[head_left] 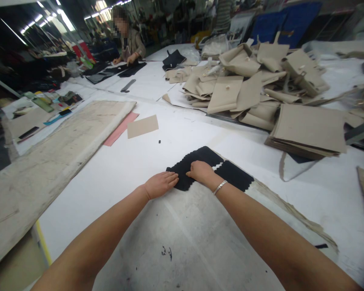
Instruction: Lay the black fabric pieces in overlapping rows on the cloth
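A black scalloped-edge piece of sheet material (202,155) lies on a worn whitish board (182,230) in front of me. My left hand (162,184) rests flat at its left edge, fingers stretched and fingertips on the material. On top of the same piece, my right hand (202,173) has its fingers curled in a pinch against the surface; the exact grip is partly hidden. Beside my right wrist lies a second black scalloped piece (235,176), with a narrow light gap between the two.
Beige bag parts (227,91) pile up at the back right, beside a stack of beige sheets (309,125). A long worn board (63,157) lies left, near a beige rectangle (143,126) and a pink sheet (121,129). Another person (129,44) handles dark pieces across the table.
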`<move>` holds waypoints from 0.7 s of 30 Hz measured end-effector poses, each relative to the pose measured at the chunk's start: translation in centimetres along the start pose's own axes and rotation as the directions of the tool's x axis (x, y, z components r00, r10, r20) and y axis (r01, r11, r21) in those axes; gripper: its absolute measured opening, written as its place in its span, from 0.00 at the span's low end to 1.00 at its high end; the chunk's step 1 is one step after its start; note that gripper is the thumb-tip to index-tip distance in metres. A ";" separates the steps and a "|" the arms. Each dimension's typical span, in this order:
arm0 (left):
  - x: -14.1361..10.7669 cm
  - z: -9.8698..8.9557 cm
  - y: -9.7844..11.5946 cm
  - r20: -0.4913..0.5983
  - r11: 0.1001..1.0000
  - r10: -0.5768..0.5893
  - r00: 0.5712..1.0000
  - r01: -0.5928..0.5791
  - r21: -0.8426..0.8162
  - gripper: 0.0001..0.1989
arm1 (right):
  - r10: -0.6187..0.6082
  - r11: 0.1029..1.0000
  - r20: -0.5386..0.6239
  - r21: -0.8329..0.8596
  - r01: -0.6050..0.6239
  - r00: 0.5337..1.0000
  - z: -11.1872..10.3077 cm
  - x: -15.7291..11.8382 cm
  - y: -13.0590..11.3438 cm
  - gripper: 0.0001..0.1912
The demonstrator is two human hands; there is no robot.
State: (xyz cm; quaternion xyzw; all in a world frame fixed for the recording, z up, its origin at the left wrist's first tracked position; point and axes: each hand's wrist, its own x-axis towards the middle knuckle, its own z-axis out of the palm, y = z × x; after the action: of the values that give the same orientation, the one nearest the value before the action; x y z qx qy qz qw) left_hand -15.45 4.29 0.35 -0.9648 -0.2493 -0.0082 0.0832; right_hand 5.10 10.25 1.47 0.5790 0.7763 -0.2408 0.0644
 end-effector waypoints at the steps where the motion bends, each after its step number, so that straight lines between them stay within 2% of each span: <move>1: -0.1 0.0 0.0 -0.003 1.000 0.002 1.000 -0.002 0.000 0.16 | 0.000 1.000 -0.002 0.002 0.000 1.000 0.0 0.0 0.0 0.16; 8: -0.3 0.2 0.2 -0.008 1.000 -0.003 1.000 0.003 0.016 0.15 | 0.011 1.000 -0.001 -0.018 -0.011 1.000 -0.3 -0.2 -0.2 0.14; 13: -0.2 0.2 0.3 0.025 0.999 -0.034 0.999 0.035 -0.022 0.16 | -0.035 0.999 -0.036 -0.021 0.035 0.999 0.0 -0.7 -0.7 0.16; 21: -0.6 0.1 0.4 0.048 0.999 -0.048 0.998 0.048 -0.014 0.16 | -0.009 1.000 0.003 -0.002 0.009 1.000 0.4 -0.5 -1.1 0.15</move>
State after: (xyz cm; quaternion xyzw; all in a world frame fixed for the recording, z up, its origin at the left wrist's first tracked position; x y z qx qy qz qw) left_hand -15.79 3.67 0.19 -0.9590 -0.2743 0.0112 0.0697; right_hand 4.17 9.36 1.67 0.5750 0.7791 -0.2412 0.0649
